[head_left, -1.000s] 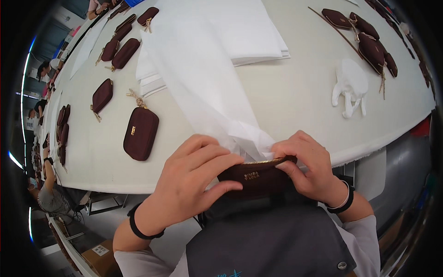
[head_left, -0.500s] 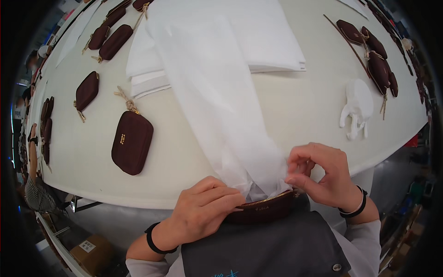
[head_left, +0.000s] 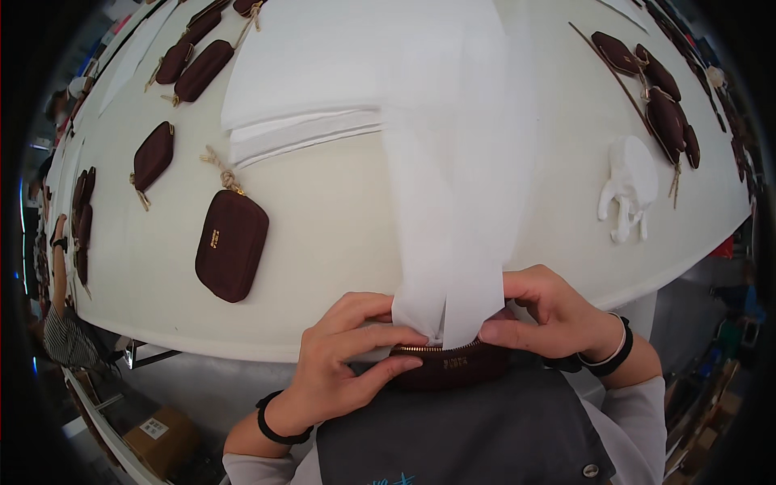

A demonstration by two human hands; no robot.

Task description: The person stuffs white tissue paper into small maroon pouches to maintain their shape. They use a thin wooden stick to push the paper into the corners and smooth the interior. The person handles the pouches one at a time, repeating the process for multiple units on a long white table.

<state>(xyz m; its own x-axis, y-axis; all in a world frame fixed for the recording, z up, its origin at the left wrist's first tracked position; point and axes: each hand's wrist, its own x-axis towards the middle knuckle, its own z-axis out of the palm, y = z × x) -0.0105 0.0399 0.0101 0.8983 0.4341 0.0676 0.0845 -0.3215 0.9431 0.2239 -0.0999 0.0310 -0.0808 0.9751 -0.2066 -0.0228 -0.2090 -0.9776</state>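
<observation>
A dark maroon zip pouch [head_left: 457, 370] lies against my apron at the table's near edge, its gold-toothed zip undone. Out of its mouth rises a long strip of white tissue paper [head_left: 453, 202], running away across the table. My left hand [head_left: 343, 347] pinches the pouch's left rim, thumb on the front and fingers at the paper. At the other end, my right hand [head_left: 546, 315] is closed on the tissue paper's right edge, thumb in front, close to the pouch's right corner. How far the paper goes inside is hidden.
Another maroon pouch [head_left: 232, 246] with a knotted cord lies to the left, and a smaller one [head_left: 153, 156] beyond it. A stack of white sheets [head_left: 307, 97] covers the far middle. Rightward are a crumpled white glove-like item [head_left: 630, 186] and several maroon pouches [head_left: 664, 121].
The tissue strip has swung right and now stands straighter above the pouch. My right hand has moved in onto the paper; my left fingers have shifted along the rim.
</observation>
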